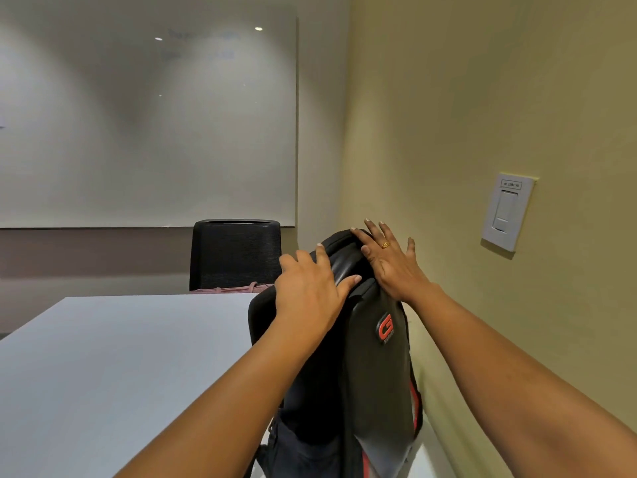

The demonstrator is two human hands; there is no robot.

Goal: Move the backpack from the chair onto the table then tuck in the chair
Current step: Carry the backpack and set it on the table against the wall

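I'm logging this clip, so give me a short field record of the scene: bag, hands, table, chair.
backpack: black backpack with red logo, upright at the table's right edge near the wall
left hand: flat on the bag's top, fingers spread
right hand: flat on the bag's top, ring on one finger
table: white table, top bare
chair: black chair at the far end

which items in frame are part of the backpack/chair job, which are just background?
Part of the job:
backpack, upright
table
left hand and right hand, both flat on the backpack's top

Background:
far chair beyond the table
pink item at its seat
whiteboard
wall switch
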